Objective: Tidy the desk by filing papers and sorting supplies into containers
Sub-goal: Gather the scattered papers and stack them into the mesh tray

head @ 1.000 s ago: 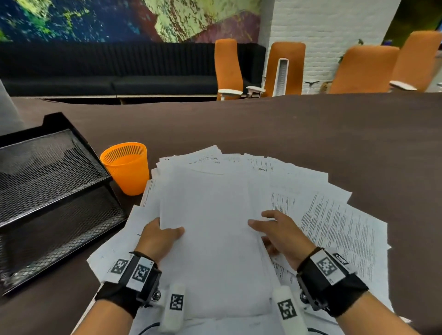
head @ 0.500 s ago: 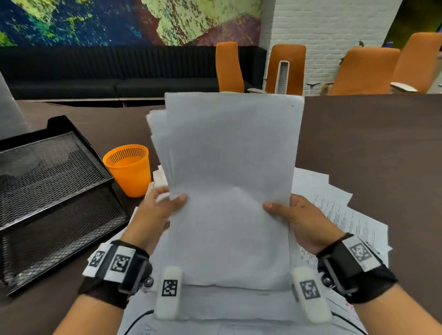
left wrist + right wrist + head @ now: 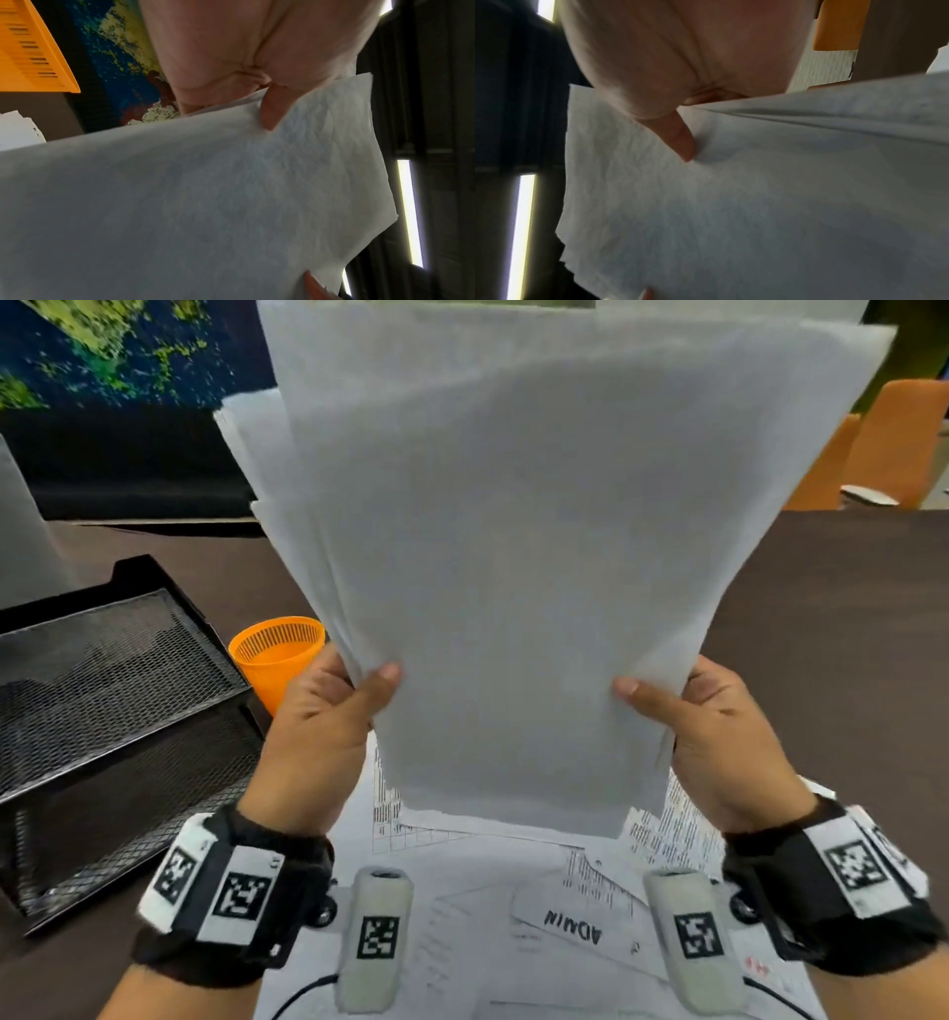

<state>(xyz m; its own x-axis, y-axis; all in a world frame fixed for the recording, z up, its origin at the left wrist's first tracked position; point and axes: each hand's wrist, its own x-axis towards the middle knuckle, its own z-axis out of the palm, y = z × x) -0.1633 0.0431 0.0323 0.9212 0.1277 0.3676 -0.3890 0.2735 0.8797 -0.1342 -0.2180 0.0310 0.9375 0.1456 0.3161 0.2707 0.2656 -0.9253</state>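
A stack of white papers (image 3: 518,546) stands upright in front of me, lifted off the desk. My left hand (image 3: 328,711) grips its left edge, thumb on the near face. My right hand (image 3: 714,716) grips the right edge the same way. The wrist views show each thumb pressed on the paper stack (image 3: 205,203) (image 3: 757,203), with the other fingers behind it. More printed sheets (image 3: 513,906) lie spread on the desk under the stack, one marked ADMIN. A black mesh paper tray (image 3: 102,711) sits at the left and an orange mesh cup (image 3: 272,660) stands beside it.
The dark brown desk (image 3: 832,660) stretches to the right and back. Orange chairs (image 3: 893,449) stand behind it at the right. A dark bench and a painted wall fill the far left. The raised stack hides the middle of the desk.
Both hands took the stack off the spread papers, tipped it upright and raised it higher and closer to my view, uncovering the printed sheets below.
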